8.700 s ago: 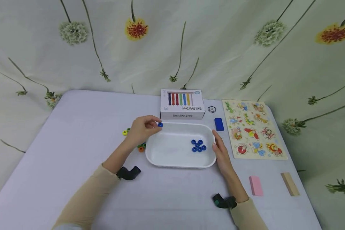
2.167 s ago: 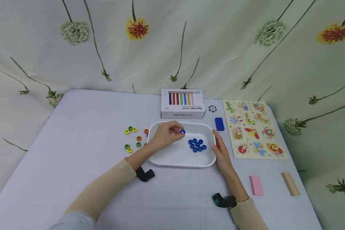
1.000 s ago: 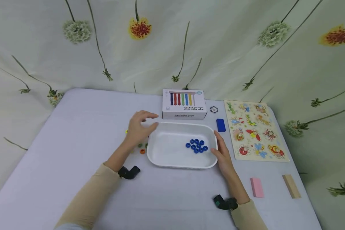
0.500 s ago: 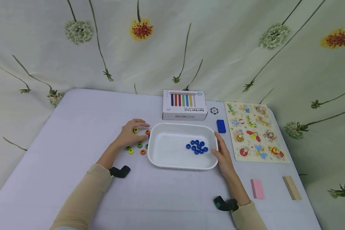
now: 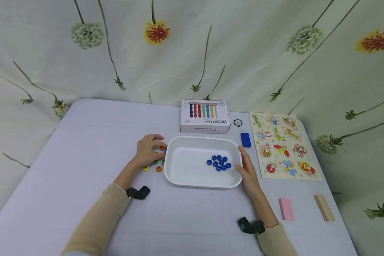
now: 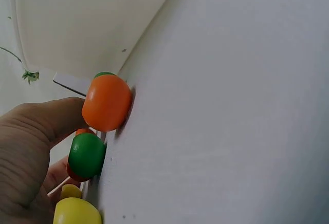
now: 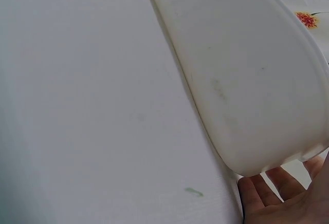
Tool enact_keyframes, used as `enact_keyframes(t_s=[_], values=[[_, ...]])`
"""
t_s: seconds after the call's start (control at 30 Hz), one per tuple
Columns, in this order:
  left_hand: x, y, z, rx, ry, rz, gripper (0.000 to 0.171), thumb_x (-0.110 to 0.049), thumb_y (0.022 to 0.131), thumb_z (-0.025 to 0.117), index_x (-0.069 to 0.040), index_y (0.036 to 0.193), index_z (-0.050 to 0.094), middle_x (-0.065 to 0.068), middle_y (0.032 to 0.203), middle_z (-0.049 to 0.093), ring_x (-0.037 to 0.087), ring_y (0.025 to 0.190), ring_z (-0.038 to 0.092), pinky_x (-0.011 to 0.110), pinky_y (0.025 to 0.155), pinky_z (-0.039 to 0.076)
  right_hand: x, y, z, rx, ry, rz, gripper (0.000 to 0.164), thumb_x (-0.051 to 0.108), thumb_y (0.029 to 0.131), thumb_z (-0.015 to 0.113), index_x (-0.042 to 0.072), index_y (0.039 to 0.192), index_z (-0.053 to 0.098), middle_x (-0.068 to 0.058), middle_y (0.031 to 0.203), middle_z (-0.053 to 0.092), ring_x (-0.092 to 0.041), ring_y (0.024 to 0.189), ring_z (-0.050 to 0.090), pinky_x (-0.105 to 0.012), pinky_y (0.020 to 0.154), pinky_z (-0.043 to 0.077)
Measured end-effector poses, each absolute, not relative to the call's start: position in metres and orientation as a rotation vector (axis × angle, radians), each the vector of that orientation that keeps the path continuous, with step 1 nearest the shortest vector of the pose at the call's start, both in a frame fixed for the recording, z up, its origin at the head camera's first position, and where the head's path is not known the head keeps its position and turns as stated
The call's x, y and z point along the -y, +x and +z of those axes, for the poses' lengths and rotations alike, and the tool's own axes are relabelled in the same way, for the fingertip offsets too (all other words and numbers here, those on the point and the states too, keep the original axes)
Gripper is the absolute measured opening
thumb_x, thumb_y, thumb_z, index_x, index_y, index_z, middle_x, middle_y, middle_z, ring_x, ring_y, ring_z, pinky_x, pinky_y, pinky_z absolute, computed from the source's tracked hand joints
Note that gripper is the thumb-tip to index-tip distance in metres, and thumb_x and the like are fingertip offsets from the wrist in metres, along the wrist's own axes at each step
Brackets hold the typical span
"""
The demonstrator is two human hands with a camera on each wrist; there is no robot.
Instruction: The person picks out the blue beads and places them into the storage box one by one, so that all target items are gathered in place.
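Observation:
My left hand is at the left end of a white tray. Its thumb and index finger are on either side of a blue bead near the tray wall; I cannot tell whether they pinch it. In the left wrist view, an orange bead, a green bead and a yellow bead lie close by the hand. My right hand holds the tray's right end, thumb at the rim, fingers along the outside wall. Several blue beads cluster inside the tray's right half.
Behind the tray lies a white box picturing coloured bead columns. Right of it are a poker chip, a blue block and an animal puzzle board. A pink block and a wooden block lie nearer right.
Blue beads in the tray have increased. My left hand held one over the tray, then went back left; its thumb and index finger have since drawn closer together. My right hand stays at the tray.

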State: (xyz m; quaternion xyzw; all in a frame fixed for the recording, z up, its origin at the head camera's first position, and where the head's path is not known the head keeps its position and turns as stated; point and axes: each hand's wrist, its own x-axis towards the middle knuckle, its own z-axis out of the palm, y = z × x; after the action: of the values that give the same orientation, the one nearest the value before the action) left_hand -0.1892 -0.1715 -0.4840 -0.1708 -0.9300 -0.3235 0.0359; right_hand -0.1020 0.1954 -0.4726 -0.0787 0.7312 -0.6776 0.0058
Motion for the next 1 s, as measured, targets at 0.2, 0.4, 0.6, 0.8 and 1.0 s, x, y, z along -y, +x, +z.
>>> enact_keyframes(t_s=[0.2,0.4,0.6,0.8,1.0], values=[[0.168,-0.188,-0.477,2.901,-0.525,-0.933,0.021,-0.030,0.071,0.071,-0.019,0.088,0.070,0.008,0.118,0.052,0.033,0.119,0.033,0.058,0.091,0.016,-0.198,-0.104,-0.479,-2.305,-0.247,-2.109,0.058,0.006,0.090,0.042,0.020,0.141,0.021,-0.006,0.146,0.021,-0.026,0.133,0.023,-0.030,0.098,0.033],[0.164,-0.184,-0.446,3.044,-0.437,-0.862,0.022,-0.029,0.074,0.068,-0.019,0.093,0.069,0.010,0.120,0.051,0.035,0.119,0.034,0.061,0.091,0.020,-0.198,-0.105,-0.480,-2.312,-0.250,-2.106,0.058,0.007,0.089,0.042,0.020,0.141,0.021,-0.004,0.146,0.023,-0.025,0.132,0.024,-0.040,0.100,0.031],[0.157,-0.175,-0.400,2.985,-0.302,-0.993,0.024,-0.021,0.076,0.068,-0.016,0.100,0.066,0.009,0.106,0.057,0.032,0.106,0.044,0.056,0.088,0.030,-0.198,-0.104,-0.481,-2.303,-0.247,-2.108,0.057,0.009,0.090,0.043,0.023,0.141,0.021,-0.004,0.146,0.023,-0.025,0.132,0.024,-0.032,0.098,0.034],[0.133,-0.167,-0.381,2.819,-0.406,-1.345,0.025,-0.020,0.076,0.069,-0.015,0.100,0.065,0.003,0.087,0.060,0.022,0.088,0.053,0.034,0.072,0.043,-0.197,-0.102,-0.476,-2.302,-0.220,-2.094,0.058,0.006,0.090,0.042,0.023,0.141,0.021,-0.006,0.146,0.022,-0.026,0.132,0.024,-0.031,0.097,0.035],[0.091,-0.165,-0.390,2.748,-0.518,-1.674,0.025,-0.018,0.074,0.071,-0.012,0.098,0.066,0.003,0.078,0.057,0.018,0.077,0.051,0.029,0.068,0.042,-0.191,-0.097,-0.460,-2.310,-0.214,-2.072,0.058,0.003,0.090,0.040,0.014,0.142,0.017,-0.008,0.147,0.020,-0.029,0.132,0.023,-0.035,0.098,0.033]])
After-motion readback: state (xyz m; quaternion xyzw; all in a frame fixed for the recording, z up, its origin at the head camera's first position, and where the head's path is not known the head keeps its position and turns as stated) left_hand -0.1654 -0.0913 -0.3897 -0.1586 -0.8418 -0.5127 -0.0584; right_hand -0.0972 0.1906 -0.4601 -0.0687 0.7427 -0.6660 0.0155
